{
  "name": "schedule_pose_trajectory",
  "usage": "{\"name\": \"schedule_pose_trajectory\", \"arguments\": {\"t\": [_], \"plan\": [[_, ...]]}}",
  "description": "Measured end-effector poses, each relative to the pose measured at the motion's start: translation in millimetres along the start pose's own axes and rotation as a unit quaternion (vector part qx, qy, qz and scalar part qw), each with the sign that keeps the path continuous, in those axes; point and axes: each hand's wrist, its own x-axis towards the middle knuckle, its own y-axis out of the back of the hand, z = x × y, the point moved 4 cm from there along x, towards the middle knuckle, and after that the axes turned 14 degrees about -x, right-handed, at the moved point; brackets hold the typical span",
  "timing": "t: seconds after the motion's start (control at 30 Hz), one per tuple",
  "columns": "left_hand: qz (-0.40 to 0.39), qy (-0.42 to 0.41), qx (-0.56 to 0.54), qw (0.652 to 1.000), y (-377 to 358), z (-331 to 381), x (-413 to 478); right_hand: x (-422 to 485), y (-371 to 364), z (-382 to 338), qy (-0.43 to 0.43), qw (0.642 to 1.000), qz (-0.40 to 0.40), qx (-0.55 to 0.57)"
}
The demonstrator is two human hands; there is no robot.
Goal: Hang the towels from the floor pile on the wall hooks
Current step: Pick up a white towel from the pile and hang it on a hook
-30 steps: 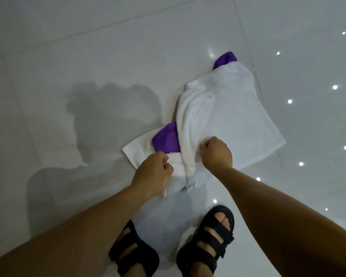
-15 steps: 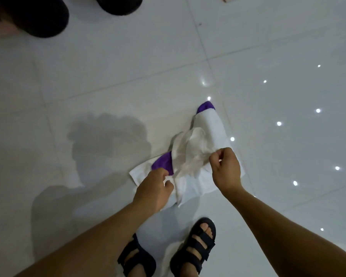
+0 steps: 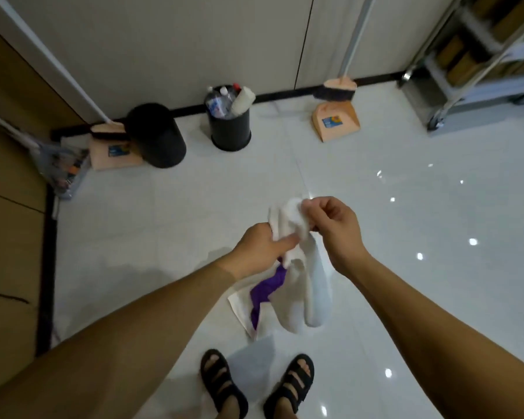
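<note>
Both hands are at frame centre, holding one white towel [image 3: 303,285] up off the floor. Left hand [image 3: 262,247] grips the bunched upper part, fingers curled around the cloth, thumb laid across it. Right hand [image 3: 330,228] pinches the top corner between thumb and fingertips, other fingers curled in. The towel hangs down from the grip in two long folds, lower ends just above the tiles.

A purple towel [image 3: 265,293] trails down below the left hand; can't tell whether that hand holds its upper end or it is only caught in the white cloth. Its lower part lies on a second white towel [image 3: 239,306] flat on the floor [image 3: 406,297], lower centre of frame, just ahead of the sandals [image 3: 254,385] at the bottom edge.

Upper frame, along the wall: a black bin [image 3: 156,136] at upper left, a second black bin [image 3: 230,122] stuffed with bottles near top centre, a peach dustpan [image 3: 335,120] with a brush above it to the right, another dustpan [image 3: 112,151] at left touching the first bin. Metal rack [image 3: 481,55] on casters in the upper right corner. No wall hooks visible.
</note>
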Motion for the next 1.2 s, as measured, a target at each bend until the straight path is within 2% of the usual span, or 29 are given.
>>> {"name": "schedule_pose_trajectory", "arguments": {"t": [0.1, 0.2, 0.3, 0.37, 0.5, 0.57, 0.63, 0.7, 0.83, 0.93, 1.03, 1.07, 1.1, 1.17, 1.2], "plan": [[0.036, 0.012, -0.146, 0.989, 28, 61, -38, -24, 1, -57, 0.063, 0.992, -0.07, -0.08], [0.044, -0.007, -0.244, 0.969, 57, 118, -74, -51, -9, -92, 0.073, 0.964, -0.178, -0.184], [0.037, -0.04, -0.328, 0.943, 83, 169, -109, -67, -20, -135, 0.077, 0.953, -0.185, -0.229], [0.034, -0.083, -0.364, 0.927, 100, 197, -130, -71, -25, -171, 0.087, 0.959, -0.167, -0.214], [0.013, -0.197, -0.35, 0.916, 140, 226, -166, -77, -34, -257, 0.125, 0.98, -0.138, -0.071], [-0.053, -0.193, -0.308, 0.93, 147, 225, -178, -79, -42, -295, 0.144, 0.979, -0.134, -0.05], [-0.096, -0.163, -0.244, 0.951, 143, 222, -189, -81, -53, -323, 0.169, 0.973, -0.132, -0.085], [-0.035, -0.157, -0.22, 0.962, 146, 226, -196, -84, -61, -342, 0.187, 0.964, -0.142, -0.127], [0.146, -0.225, -0.171, 0.948, 172, 250, -218, -82, -57, -368, 0.195, 0.955, -0.185, -0.127], [0.217, -0.228, -0.126, 0.941, 189, 263, -235, -83, -40, -391, 0.208, 0.955, -0.166, -0.13], [0.294, -0.224, -0.097, 0.924, 195, 272, -250, -86, -27, -414, 0.201, 0.96, -0.181, -0.065], [0.267, -0.216, -0.124, 0.931, 193, 273, -251, -86, -24, -422, 0.192, 0.963, -0.186, -0.029], [0.204, -0.203, -0.161, 0.944, 189, 274, -250, -87, -22, -430, 0.179, 0.964, -0.194, 0.01], [0.031, -0.166, -0.214, 0.962, 170, 279, -255, -90, -24, -443, 0.15, 0.959, -0.232, 0.065], [-0.03, -0.151, -0.213, 0.965, 160, 284, -256, -92, -28, -447, 0.138, 0.953, -0.262, 0.065]]}}
